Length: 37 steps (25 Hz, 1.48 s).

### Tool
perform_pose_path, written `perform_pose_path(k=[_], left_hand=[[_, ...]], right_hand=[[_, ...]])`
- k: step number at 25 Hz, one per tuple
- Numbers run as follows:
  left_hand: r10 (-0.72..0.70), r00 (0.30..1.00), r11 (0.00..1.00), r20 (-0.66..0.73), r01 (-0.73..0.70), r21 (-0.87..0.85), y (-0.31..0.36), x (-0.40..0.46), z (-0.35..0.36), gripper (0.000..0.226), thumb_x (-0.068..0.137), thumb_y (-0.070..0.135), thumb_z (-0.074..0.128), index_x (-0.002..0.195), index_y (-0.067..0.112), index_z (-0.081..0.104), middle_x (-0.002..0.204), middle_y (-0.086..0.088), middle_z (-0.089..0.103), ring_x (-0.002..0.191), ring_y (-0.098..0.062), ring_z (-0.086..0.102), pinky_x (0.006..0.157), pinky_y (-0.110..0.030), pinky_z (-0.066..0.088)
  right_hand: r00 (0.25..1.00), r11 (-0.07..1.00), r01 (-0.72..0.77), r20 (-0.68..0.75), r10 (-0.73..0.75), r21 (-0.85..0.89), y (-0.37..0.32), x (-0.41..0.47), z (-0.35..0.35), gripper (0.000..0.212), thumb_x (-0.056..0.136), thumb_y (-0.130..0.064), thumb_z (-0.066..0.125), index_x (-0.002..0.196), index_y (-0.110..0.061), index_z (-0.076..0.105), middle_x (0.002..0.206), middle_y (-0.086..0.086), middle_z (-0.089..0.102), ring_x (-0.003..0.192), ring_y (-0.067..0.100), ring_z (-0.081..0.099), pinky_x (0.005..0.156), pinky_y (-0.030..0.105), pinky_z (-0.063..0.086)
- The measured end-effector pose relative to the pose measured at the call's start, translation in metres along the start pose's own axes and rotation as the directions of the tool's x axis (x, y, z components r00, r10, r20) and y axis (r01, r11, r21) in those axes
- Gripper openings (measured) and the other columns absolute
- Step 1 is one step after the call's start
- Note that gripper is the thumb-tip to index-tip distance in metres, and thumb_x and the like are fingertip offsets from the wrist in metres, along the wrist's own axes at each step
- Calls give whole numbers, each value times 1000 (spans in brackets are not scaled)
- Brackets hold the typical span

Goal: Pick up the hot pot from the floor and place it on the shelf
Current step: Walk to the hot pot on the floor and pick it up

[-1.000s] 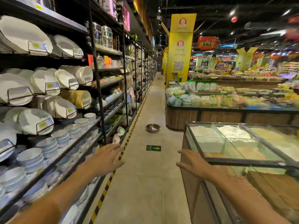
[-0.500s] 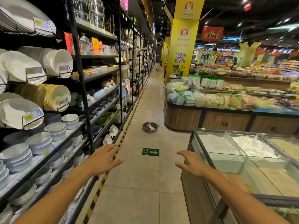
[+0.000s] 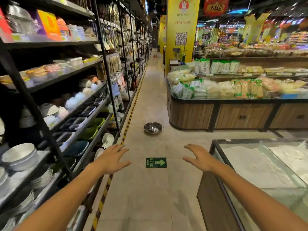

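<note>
Shelf (image 3: 70, 75): black metal racking along the left side of the aisle, its boards sloping away into the distance; the image here is blurred.
Goods on shelf: white bowls (image 3: 19, 155) stacked at the near left, pale bowls and cups higher up, green basins (image 3: 93, 129) on a low board, coloured boxes (image 3: 48, 24) on an upper board.
Floor tape (image 3: 106, 187): a yellow-and-black striped line on the floor, running just beside the foot of the shelf.
Left hand (image 3: 111, 160): held out in front, palm down, fingers spread and slightly curled; its grip is loose and holds nothing; it hangs over the striped tape, near the shelf edge.
Floor (image 3: 146, 197): beige tiles forming a long aisle.
Exit sign (image 3: 156, 162): a green floor sticker with an arrow pointing right, lying between the two hands.
Hot pot (image 3: 152, 128): a shiny steel pan with two small side handles, sitting upright on the floor in the middle of the aisle, beyond the sticker and well apart from both hands.
Right hand (image 3: 199, 158): held out palm down, fingers splayed; grip slack and empty, just beside the corner of the glass bin.
Glass bin (image 3: 216, 164): a dark-framed case at the near right holding white powder.
Produce worktop (image 3: 191, 114): wood-panelled island beyond the bin, piled with bagged goods.
Yellow pillar (image 3: 180, 30): stands behind the island.
</note>
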<state>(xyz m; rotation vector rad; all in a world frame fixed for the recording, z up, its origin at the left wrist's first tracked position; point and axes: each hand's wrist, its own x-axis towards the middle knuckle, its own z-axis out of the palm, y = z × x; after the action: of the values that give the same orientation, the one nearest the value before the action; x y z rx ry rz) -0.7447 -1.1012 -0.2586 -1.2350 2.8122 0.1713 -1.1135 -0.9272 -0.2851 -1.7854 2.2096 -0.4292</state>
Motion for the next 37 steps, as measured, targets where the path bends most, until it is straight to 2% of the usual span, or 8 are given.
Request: perform_pose_path(k=[4, 9, 13, 19, 26, 31, 37], left_hand=[[-27, 999, 1000, 33, 26, 2, -33, 142, -19, 84, 86, 81, 22, 156, 33, 21, 167, 3, 12, 153, -20, 5, 122, -38, 1], [-64, 998, 998, 13, 64, -24, -93, 283, -25, 79, 90, 75, 26, 156, 30, 23, 166, -1, 17, 153, -22, 8, 123, -39, 4], [-53, 992, 995, 116, 63, -83, -162, 422, -10, 83, 89, 77, 25, 157, 30, 18, 168, 3, 6, 154, -19, 0, 123, -40, 1], [6, 988, 993, 151, 12, -122, -245, 616, -13, 81, 91, 73, 27, 157, 27, 17, 168, 1, 2, 154, -21, 0, 124, -40, 2], [31, 975, 998, 219, -18, -60, -295, 825, 14, 76, 96, 66, 28, 157, 25, 16, 168, 0, 2, 154, -25, 2, 124, -42, 5], [-18, 954, 997, 300, 40, -67, -323, 985, 47, 75, 96, 66, 27, 158, 24, 14, 168, -1, 1, 154, -24, -1, 124, -41, 3], [-154, 937, 968, 313, 207, -144, -352, 1139, 58, 75, 96, 65, 28, 157, 22, 20, 167, -3, 11, 154, -24, 8, 124, -39, 9]], right_hand=[[999, 1000, -5, 34, 5, -2, 36, 156, -21, 74, 96, -68, 41, 155, -23, 37, 163, 4, 33, 150, 22, 27, 121, 36, 20], [996, 1000, -27, 83, 27, 8, 55, 327, -20, 70, 97, -64, 44, 153, -22, 41, 161, 4, 37, 148, 23, 30, 120, 34, 20], [992, 999, -40, 121, 36, 34, 69, 470, 1, 72, 97, -65, 44, 154, -22, 40, 161, 5, 37, 149, 23, 29, 120, 35, 20], [974, 989, -145, 180, 135, 41, 87, 645, 16, 73, 96, -64, 45, 156, -22, 37, 163, 5, 34, 150, 23, 28, 121, 36, 21], [941, 958, -272, 232, 246, 88, 167, 819, 29, 71, 98, -59, 49, 156, -21, 36, 163, 4, 33, 150, 23, 28, 121, 36, 22], [937, 949, -272, 270, 222, 162, 245, 980, 43, 67, 99, -50, 54, 155, -16, 38, 161, 6, 36, 148, 23, 31, 118, 30, 20], [895, 939, -306, 384, 227, 158, 312, 1174, 36, 67, 98, -48, 57, 154, -14, 39, 159, 7, 39, 146, 24, 36, 119, 33, 25]])
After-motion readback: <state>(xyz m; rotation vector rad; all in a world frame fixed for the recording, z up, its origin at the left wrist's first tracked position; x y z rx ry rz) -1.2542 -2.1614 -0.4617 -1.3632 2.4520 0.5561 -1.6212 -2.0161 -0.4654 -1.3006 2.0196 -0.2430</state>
